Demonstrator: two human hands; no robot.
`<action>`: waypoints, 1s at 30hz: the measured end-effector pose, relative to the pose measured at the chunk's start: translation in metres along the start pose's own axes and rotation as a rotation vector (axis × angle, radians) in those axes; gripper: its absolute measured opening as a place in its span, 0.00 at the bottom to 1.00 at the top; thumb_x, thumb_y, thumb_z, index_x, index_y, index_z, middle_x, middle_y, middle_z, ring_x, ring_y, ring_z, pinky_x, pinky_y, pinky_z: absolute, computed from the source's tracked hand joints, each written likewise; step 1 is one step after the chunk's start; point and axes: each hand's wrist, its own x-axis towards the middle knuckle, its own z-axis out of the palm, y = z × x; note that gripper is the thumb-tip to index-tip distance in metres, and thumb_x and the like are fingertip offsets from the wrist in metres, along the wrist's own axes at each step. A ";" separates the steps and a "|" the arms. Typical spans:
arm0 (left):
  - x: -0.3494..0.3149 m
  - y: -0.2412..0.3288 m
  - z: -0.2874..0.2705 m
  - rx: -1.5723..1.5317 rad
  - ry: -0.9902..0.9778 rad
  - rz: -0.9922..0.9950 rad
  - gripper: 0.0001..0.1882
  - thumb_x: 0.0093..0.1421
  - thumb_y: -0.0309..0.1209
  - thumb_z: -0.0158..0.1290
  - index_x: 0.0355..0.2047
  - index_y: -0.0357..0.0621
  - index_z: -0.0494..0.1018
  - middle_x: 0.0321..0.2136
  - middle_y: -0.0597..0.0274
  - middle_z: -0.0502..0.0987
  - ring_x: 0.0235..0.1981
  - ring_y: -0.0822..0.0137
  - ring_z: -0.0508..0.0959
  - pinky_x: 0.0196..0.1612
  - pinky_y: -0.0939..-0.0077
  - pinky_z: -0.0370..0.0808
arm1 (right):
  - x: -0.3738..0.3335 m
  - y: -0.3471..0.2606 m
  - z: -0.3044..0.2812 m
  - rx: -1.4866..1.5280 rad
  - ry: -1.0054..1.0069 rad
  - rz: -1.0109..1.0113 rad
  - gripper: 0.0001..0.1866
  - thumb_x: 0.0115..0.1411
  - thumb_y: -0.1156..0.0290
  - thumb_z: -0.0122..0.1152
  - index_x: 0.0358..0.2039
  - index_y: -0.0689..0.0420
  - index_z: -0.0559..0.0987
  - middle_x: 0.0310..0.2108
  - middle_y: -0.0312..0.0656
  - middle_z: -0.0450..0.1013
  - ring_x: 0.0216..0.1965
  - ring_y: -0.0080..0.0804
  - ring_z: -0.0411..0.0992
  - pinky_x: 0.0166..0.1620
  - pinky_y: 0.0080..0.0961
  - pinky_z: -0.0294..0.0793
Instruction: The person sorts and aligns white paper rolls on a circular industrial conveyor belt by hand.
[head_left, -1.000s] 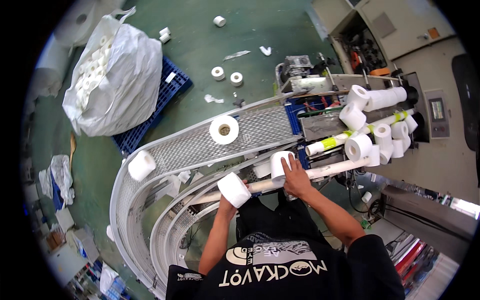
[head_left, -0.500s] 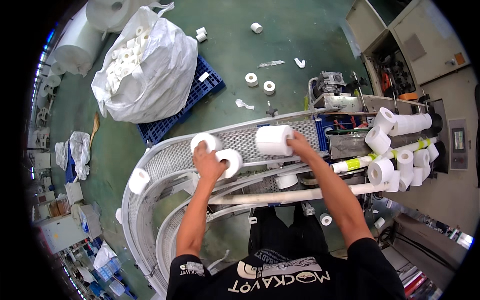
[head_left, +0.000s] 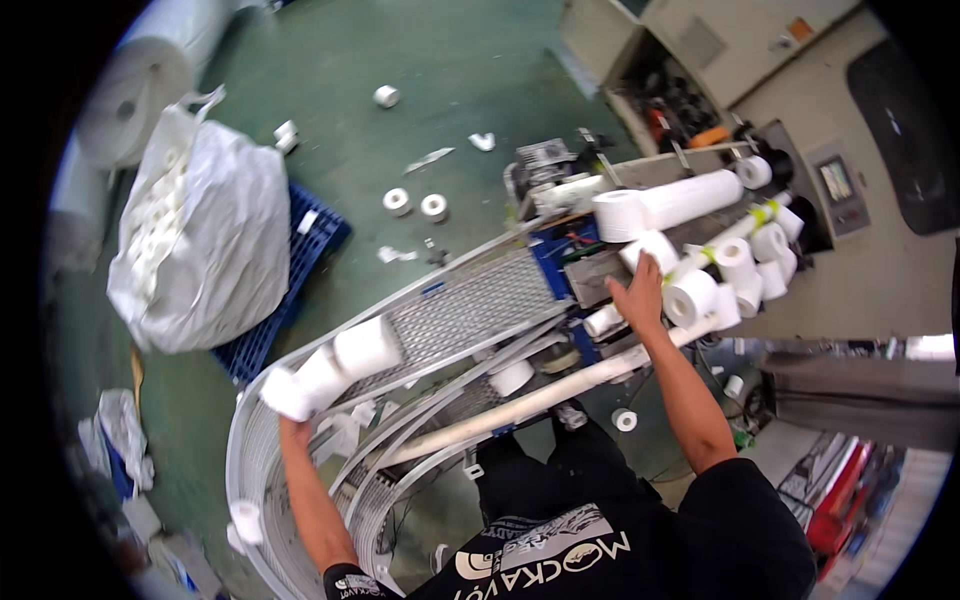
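Note:
On the curved conveyor, several white toilet paper rolls [head_left: 368,346] lie end to end in a row. My left hand [head_left: 294,428] is at the near side of the row's left-end roll [head_left: 286,394], touching or just beside it; its fingers are mostly hidden. Over the machine's outlet, my right hand [head_left: 642,296] is open, thumb and fingers apart. Just beyond its fingertips lies a tilted toilet roll [head_left: 650,254], and I cannot tell if they touch. To its right sits another loose roll [head_left: 690,298]. Behind them, a long white paper log [head_left: 690,200] lies in the machine's channel.
The slatted conveyor [head_left: 480,310] bends toward me at left, carrying one more roll [head_left: 245,522]. A white pipe [head_left: 520,412] runs along its near side. A big white sack [head_left: 215,240] of rolls stands on a blue pallet [head_left: 325,235]. Stray rolls [head_left: 397,202] lie on the floor.
My view has turned to the right. My left hand and the rolls beside it have shifted left along the conveyor, now in a row. My right hand has let go of its roll and moved right.

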 end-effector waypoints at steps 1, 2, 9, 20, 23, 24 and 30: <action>-0.005 0.027 -0.042 0.012 -0.015 0.109 0.22 0.65 0.39 0.50 0.58 0.51 0.66 0.53 0.61 0.73 0.54 0.61 0.72 0.58 0.58 0.68 | 0.024 0.004 0.004 -0.048 0.071 0.063 0.51 0.47 0.55 0.70 0.62 0.68 0.54 0.62 0.66 0.52 0.62 0.64 0.52 0.62 0.49 0.55; 0.007 0.020 -0.019 -0.024 -0.026 0.149 0.20 0.65 0.39 0.49 0.56 0.49 0.67 0.51 0.60 0.74 0.53 0.61 0.73 0.58 0.58 0.68 | 0.033 0.026 -0.002 -0.175 0.091 0.102 0.53 0.44 0.55 0.71 0.63 0.68 0.53 0.61 0.65 0.52 0.62 0.64 0.52 0.62 0.49 0.55; -0.063 0.014 0.065 0.235 0.209 0.359 0.24 0.64 0.35 0.51 0.59 0.42 0.64 0.53 0.60 0.72 0.51 0.66 0.73 0.56 0.68 0.70 | 0.039 0.065 -0.024 -0.025 0.011 0.174 0.56 0.36 0.57 0.72 0.62 0.68 0.55 0.57 0.62 0.55 0.58 0.59 0.56 0.62 0.47 0.57; -0.051 -0.166 0.425 1.205 -0.893 0.867 0.24 0.43 0.24 0.59 0.45 0.40 0.75 0.51 0.48 0.71 0.56 0.50 0.67 0.60 0.62 0.63 | 0.045 0.010 -0.036 -0.351 -0.594 -0.408 0.29 0.44 0.58 0.71 0.46 0.54 0.75 0.47 0.44 0.70 0.50 0.55 0.64 0.52 0.44 0.70; -0.052 -0.178 0.463 1.498 -1.064 0.735 0.21 0.41 0.34 0.61 0.38 0.40 0.79 0.51 0.43 0.68 0.55 0.43 0.63 0.58 0.58 0.64 | 0.034 0.029 -0.060 -0.162 -0.521 -0.250 0.31 0.45 0.58 0.71 0.49 0.53 0.73 0.46 0.44 0.70 0.49 0.54 0.65 0.51 0.42 0.70; -0.062 -0.172 0.469 1.594 -0.960 0.639 0.25 0.40 0.38 0.62 0.41 0.41 0.78 0.49 0.43 0.69 0.55 0.44 0.64 0.57 0.58 0.66 | 0.027 0.040 -0.067 -0.077 -0.383 -0.235 0.28 0.45 0.59 0.71 0.46 0.57 0.76 0.43 0.46 0.71 0.47 0.53 0.68 0.50 0.40 0.70; -0.070 -0.155 0.389 1.636 -0.298 0.684 0.27 0.41 0.35 0.62 0.43 0.35 0.76 0.52 0.34 0.61 0.56 0.39 0.60 0.57 0.51 0.63 | -0.003 0.069 -0.095 0.481 -0.100 0.313 0.26 0.48 0.57 0.72 0.41 0.64 0.78 0.40 0.47 0.75 0.41 0.39 0.75 0.44 0.33 0.72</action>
